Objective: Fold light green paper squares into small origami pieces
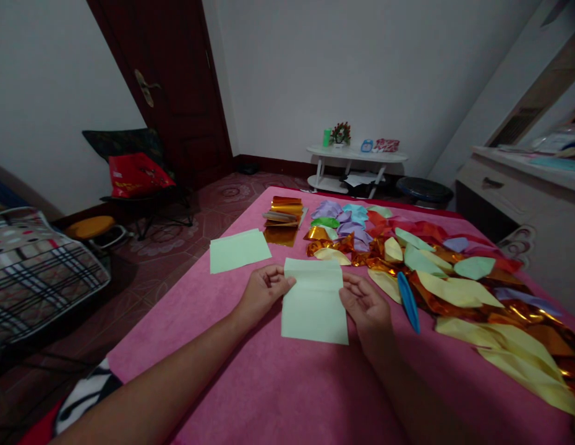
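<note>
Over pink cloth [269,395], grn paper [314,314], creased, rect.

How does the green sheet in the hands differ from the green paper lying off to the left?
The held sheet is pinched at its sides by the left hand and right hand; the left paper lies untouched on the pink cloth. The held sheet shows creases across its upper part, while the left paper looks flat. Both are pale green.

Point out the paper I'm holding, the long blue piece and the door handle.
Held paper [314,314], head view: its lower panel, below the crease.
Long blue piece [408,303], head view: middle of its length.
Door handle [144,88], head view: its backplate.
</note>
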A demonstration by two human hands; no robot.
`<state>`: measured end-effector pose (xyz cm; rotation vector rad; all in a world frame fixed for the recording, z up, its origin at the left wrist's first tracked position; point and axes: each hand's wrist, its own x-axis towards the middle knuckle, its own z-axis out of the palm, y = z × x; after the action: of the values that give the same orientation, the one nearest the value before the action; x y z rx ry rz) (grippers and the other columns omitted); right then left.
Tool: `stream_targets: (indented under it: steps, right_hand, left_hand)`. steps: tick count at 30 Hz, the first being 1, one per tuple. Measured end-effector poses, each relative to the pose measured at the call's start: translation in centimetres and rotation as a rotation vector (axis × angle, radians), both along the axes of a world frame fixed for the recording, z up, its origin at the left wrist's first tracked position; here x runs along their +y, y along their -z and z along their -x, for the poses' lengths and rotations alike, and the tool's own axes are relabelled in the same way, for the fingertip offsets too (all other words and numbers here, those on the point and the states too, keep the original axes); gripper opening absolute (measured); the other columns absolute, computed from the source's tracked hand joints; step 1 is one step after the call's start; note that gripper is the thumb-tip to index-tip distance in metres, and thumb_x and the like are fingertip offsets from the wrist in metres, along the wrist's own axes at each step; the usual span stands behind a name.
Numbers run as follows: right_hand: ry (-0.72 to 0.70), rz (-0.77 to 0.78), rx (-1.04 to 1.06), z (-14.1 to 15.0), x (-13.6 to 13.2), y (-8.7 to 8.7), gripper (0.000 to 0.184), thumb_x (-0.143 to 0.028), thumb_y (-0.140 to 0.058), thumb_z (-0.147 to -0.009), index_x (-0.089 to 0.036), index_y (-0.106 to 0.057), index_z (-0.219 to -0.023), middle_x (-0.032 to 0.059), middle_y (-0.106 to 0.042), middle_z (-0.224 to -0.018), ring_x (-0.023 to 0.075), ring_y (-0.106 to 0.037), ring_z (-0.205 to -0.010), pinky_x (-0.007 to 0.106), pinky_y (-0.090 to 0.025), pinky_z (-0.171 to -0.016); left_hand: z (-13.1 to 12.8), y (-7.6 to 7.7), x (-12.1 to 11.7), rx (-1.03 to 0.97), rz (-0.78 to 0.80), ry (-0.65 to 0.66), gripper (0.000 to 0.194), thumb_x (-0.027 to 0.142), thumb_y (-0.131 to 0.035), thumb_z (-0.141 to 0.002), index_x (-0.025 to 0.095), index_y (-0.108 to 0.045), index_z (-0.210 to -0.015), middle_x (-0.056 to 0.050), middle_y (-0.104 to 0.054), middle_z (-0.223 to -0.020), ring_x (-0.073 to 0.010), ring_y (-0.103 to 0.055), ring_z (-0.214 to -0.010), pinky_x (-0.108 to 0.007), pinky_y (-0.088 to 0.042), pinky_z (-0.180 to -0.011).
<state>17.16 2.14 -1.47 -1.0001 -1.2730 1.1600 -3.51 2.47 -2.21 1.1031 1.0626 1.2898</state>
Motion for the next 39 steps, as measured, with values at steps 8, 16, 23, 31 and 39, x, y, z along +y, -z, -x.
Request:
stream_targets:
  steps: [8,16,23,31,39]
  right_hand:
    - [0.027,-0.147,-0.072,-0.1,0.0,0.5,0.008,-0.019,-0.065,-0.075,-0.021,-0.069,-0.082,0.0053,-0.068,-0.087,0.0203,-0.064,-0.080,0.031,-0.052,-0.070]
    - [0.276,-0.465,-0.289,-0.4,-0.3,-0.7,0.032,-0.004,-0.049,-0.072,-0.024,-0.069,-0.056,0.0034,-0.055,-0.127,0.0241,-0.053,-0.113,0.043,-0.043,-0.093]
    - [0.257,-0.461,-0.278,-0.3,-0.5,-0.8,0.032,-0.003,-0.051,-0.069,-0.026,-0.069,-0.055,-0.0012,-0.051,-0.133,0.0255,-0.050,-0.118,0.050,-0.037,-0.102]
    - [0.244,-0.539,-0.378,-0.5,-0.3,0.0,0.032,-0.006,-0.053,-0.073,-0.026,-0.071,-0.058,0.0007,-0.052,-0.130,0.0252,-0.050,-0.116,0.046,-0.041,-0.097]
    - [0.234,-0.373,-0.219,-0.2,-0.9,-0.8,0.028,-0.029,-0.047,-0.088,-0.026,-0.068,-0.106,0.0073,-0.049,-0.134,0.0268,-0.046,-0.123,0.047,-0.038,-0.101]
  left_hand:
    - [0.0,-0.6,-0.1,0.163,-0.200,-0.052,0.011,0.024,-0.072,-0.071,0.014,-0.067,-0.071,-0.003,-0.065,-0.075,-0.0137,-0.059,-0.067,-0.025,-0.045,-0.062]
    - [0.5,-0.9,0.0,0.208,-0.302,-0.111,0.012,0.022,-0.062,-0.080,0.017,-0.071,-0.072,-0.010,-0.062,-0.114,-0.0231,-0.055,-0.112,-0.037,-0.041,-0.097]
    - [0.4,-0.8,-0.4,0.168,-0.180,-0.013,0.028,0.039,-0.058,-0.085,0.015,-0.070,-0.092,-0.005,-0.064,-0.083,-0.0148,-0.057,-0.075,-0.024,-0.045,-0.068]
    - [0.1,-0.6,-0.5,0.049,-0.090,0.057,0.034,0.039,-0.068,-0.078,0.014,-0.069,-0.100,-0.002,-0.062,-0.075,-0.0102,-0.052,-0.066,-0.020,-0.039,-0.059]
    - [0.8,-0.8,-0.2,0.025,-0.029,0.119,0.031,0.033,-0.071,-0.072,0.014,-0.067,-0.096,0.001,-0.057,-0.065,-0.0078,-0.046,-0.053,-0.018,-0.031,-0.050]
